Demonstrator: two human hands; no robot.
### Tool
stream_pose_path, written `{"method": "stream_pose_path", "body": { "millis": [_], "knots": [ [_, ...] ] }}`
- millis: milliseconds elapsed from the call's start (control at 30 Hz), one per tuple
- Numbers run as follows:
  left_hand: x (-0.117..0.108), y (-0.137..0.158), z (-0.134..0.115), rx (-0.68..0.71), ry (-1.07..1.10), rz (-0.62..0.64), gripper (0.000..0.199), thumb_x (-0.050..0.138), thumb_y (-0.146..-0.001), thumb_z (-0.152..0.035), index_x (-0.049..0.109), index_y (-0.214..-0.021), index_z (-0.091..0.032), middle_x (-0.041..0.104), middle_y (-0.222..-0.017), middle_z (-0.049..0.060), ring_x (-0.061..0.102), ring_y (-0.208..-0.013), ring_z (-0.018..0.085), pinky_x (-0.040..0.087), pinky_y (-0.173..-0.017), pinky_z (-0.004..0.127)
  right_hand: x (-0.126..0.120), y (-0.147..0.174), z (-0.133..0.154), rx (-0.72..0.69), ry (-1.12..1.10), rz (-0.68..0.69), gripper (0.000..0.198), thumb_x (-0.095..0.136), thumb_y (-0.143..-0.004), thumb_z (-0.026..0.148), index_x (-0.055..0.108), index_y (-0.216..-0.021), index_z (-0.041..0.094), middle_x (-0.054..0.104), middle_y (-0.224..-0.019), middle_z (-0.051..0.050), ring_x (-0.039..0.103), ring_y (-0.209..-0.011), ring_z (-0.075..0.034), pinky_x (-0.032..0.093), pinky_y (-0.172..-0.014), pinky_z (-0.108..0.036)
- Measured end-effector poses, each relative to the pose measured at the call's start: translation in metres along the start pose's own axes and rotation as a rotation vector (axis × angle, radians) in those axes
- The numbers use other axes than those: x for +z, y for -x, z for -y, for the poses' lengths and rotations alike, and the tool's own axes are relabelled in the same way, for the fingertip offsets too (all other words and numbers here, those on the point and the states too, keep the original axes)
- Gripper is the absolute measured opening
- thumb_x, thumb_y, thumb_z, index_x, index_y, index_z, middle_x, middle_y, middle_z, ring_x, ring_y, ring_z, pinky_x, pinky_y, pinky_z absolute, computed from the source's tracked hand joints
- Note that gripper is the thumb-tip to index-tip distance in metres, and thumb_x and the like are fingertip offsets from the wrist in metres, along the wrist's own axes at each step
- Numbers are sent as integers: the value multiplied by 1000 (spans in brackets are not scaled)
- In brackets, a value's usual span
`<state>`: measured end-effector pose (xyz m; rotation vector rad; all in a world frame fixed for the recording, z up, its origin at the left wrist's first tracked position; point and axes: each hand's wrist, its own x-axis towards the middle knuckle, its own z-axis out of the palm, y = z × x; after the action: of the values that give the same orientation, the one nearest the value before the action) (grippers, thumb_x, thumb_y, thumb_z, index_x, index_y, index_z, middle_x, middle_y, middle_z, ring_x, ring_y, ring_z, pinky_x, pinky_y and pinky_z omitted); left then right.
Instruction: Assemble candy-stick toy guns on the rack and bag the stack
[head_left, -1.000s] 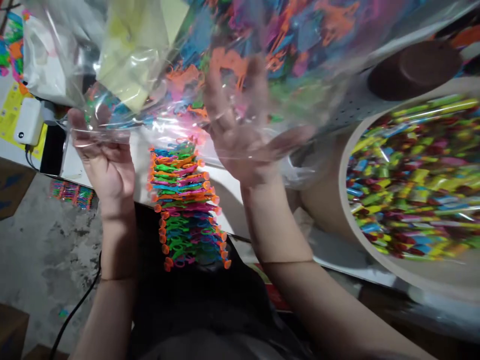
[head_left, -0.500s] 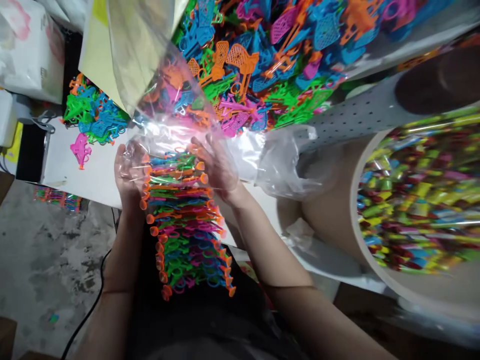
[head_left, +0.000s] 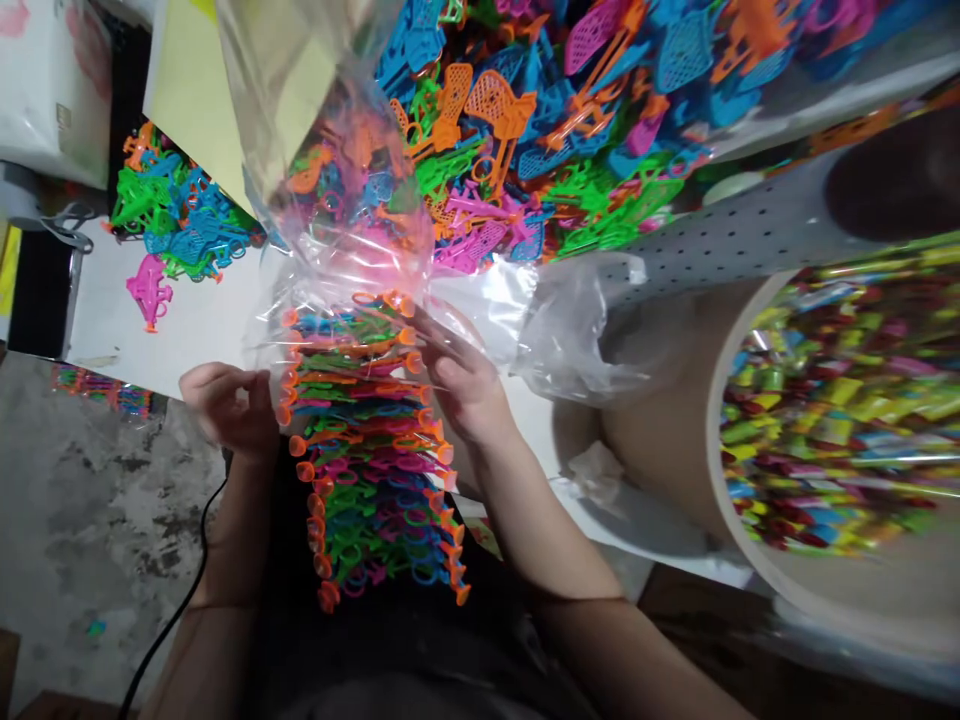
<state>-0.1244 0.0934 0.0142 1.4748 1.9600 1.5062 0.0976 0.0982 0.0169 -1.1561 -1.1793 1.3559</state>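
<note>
A long row of small colourful plastic toys with orange tips along both sides lies across my lap, its far end under clear plastic. The clear plastic bag spreads over that end and up onto the table. At the row's left, my left hand is closed with curled fingers, thumb and forefinger together near the bag's edge; what they pinch, if anything, is too small to see. My right hand grips the bag's side at the right of the row, its fingers partly behind the film.
A large heap of loose toys fills the back. A smaller pile and one pink toy lie left on the white table. At right stands a round tub of shiny wrapped pieces. A black cable hangs at left.
My left hand has come out from beside the bag, down and to the left, and its fingers have curled. My right hand has shifted slightly down and closed more on the plastic.
</note>
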Motion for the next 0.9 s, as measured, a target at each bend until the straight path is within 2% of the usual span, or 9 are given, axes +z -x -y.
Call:
{"method": "stream_pose_path", "body": {
  "millis": [100, 267, 367, 433, 500, 633, 700, 800, 900],
  "knots": [
    [3, 1, -1, 192, 45, -103, 30, 60, -76, -48, 44, -72, -23, 41, -80, 3, 47, -74, 16, 45, -70, 35, -3, 1, 0, -47, 43, 56, 84, 43, -68, 82, 38, -135, 32, 38, -144, -7, 44, -127, -28, 47, -95, -48],
    [12, -9, -27, 184, 136, -110, 28, 52, -82, -48, 44, -73, -22, 45, -78, 3, 51, -78, 17, 47, -71, 34, -4, 0, 3, -79, 82, 101, 86, 34, -67, 85, 36, -136, 33, 35, -146, -7, 41, -130, -28, 44, -99, -47],
    [15, -19, -34, 253, 133, -168, 24, 51, -83, -42, 45, -73, -21, 46, -76, 2, 51, -79, 16, 47, -69, 32, 1, -4, 7, -73, 120, 97, 88, 29, -67, 86, 30, -138, 34, 32, -148, -6, 38, -132, -27, 43, -100, -46],
    [13, -20, -28, 335, 91, -218, 21, 52, -82, -40, 46, -73, -21, 46, -75, 2, 51, -76, 16, 46, -70, 33, 4, -4, 8, -102, 141, 89, 88, 29, -67, 87, 29, -139, 36, 30, -149, -4, 35, -134, -27, 41, -102, -45],
    [7, -13, -12, 375, 38, -208, 24, 54, -80, -43, 47, -72, -22, 46, -72, 1, 51, -72, 15, 46, -71, 34, 4, -2, 10, -143, 172, 91, 89, 33, -66, 86, 30, -139, 35, 29, -149, -4, 31, -136, -27, 38, -106, -45],
    [-7, 12, 25, 204, -56, -44, 43, 54, -72, -64, 42, -64, -23, 46, -69, 3, 52, -71, 19, 47, -74, 39, -1, 7, 9, -230, 188, 115, 79, 31, -76, 79, 33, -139, 31, 29, -150, -4, 27, -138, -25, 27, -113, -46],
    [-10, 18, 35, 158, -71, 27, 45, 52, -71, -67, 41, -63, -24, 48, -69, 4, 54, -77, 21, 46, -81, 42, -5, 10, 5, -284, 203, 101, 68, 29, -82, 73, 38, -137, 33, 34, -147, -2, 30, -137, -24, 25, -114, -47],
    [-7, 13, 36, 296, -26, 64, 43, 51, -73, -64, 43, -63, -23, 49, -67, 3, 57, -83, 22, 46, -85, 45, -8, 13, -5, -348, 303, -10, 53, 28, -87, 65, 53, -124, 36, 52, -133, 1, 42, -129, -23, 30, -111, -47],
    [4, -1, 28, 380, 14, 6, 36, 56, -73, -52, 40, -62, -22, 48, -67, 1, 58, -80, 20, 49, -80, 41, -3, 13, -13, -417, 384, -134, 42, 32, -90, 55, 63, -111, 35, 64, -117, 0, 56, -113, -22, 40, -101, -46]
  ]
}}
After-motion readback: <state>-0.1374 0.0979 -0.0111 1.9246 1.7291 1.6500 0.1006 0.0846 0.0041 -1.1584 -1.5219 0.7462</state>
